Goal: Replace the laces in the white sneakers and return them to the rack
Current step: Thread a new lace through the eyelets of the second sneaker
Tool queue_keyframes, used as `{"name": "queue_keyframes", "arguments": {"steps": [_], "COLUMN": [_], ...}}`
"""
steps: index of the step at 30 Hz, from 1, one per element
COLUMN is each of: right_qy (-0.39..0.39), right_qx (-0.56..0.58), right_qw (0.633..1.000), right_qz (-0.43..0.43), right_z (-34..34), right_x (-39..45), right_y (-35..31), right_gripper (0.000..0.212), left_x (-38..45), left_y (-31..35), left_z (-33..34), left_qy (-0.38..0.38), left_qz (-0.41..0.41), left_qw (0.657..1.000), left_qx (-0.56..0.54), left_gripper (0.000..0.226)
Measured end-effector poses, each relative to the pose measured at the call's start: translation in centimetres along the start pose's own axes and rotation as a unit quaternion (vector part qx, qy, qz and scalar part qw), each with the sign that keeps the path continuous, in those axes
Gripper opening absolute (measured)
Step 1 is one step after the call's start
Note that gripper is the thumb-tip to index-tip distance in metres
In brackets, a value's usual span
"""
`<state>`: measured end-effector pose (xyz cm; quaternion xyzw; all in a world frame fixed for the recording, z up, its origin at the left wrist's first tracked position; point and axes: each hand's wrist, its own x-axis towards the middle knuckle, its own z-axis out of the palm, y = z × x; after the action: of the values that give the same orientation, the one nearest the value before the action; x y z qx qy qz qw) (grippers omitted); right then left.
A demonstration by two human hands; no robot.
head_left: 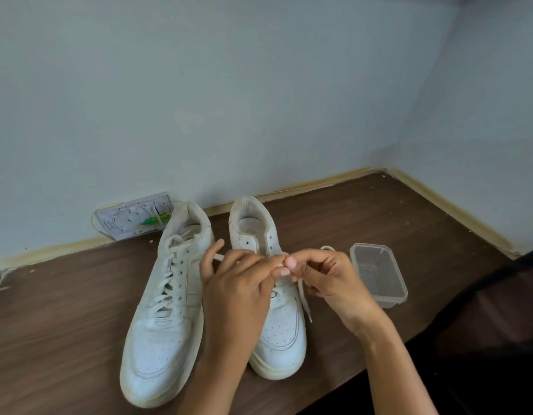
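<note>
Sneakers: two white ones side by side on a dark wood-grain table (64, 310), toes toward the camera, heels toward the wall (229, 100). L to R:

Far left, against the wall, a small clear packet (133, 218) stands on the table w/ pale laces and a bit of green inside; it sits just behind the left sneaker's heel.

Left sneaker (160, 319) is laced up the front, lace ends loose near the tongue. Scuffed, off-white sole edge.

Left hand (235, 292) is over the gap between the shoes, covering much of the right sneaker's lacing. Fingers curled; thumb and forefinger pinch a white lace (304, 298) at the middle. A short bit of lace pokes out behind the hand's index finger.

Right sneaker (277, 330) has its upper eyelets bare, tongue showing; some lace crosses lower down, mostly hidden by the hand.

Right hand (322, 280) meets the left, fingertips touching. Its fingers are curled too, pinching the same lace; the free end hangs down along the shoe's right side, tip by the sole.

Right of that, a clear plastic tub (378, 274), no lid, sits near the right hand, apart from the shoe.
</note>
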<state>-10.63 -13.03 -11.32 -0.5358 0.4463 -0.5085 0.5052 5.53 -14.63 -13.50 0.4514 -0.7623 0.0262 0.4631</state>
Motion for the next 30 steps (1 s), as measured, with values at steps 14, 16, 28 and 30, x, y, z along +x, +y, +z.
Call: {"name": "queue_keyframes", "arguments": {"steps": [14, 16, 28, 30], "right_qy": [0.052, 0.080, 0.113, 0.125], "right_qx": [-0.049, -0.079, -0.075, -0.070], "right_qw": [0.997, 0.993, 0.978, 0.978], "right_qz": [-0.011, -0.019, -0.156, -0.153], "right_z": [-1.1, -1.0, 2.8, 3.0], "right_x": [0.3, 0.4, 0.7, 0.7], "right_y": [1.3, 1.5, 1.4, 1.4], "right_gripper": [0.016, 0.017, 0.022, 0.022], "left_x": [0.4, 0.4, 0.0, 0.0], "left_y": [-3.5, -3.6, -1.8, -2.1], "left_z": [-2.6, -2.7, 0.5, 0.5], "left_qy": [0.108, 0.112, 0.043, 0.051], "left_qz": [-0.197, -0.204, -0.027, -0.076], "left_qw": [0.972, 0.969, 0.997, 0.991], "left_qx": [0.076, 0.087, -0.060, -0.096], "left_gripper": [0.011, 0.012, 0.018, 0.016]}}
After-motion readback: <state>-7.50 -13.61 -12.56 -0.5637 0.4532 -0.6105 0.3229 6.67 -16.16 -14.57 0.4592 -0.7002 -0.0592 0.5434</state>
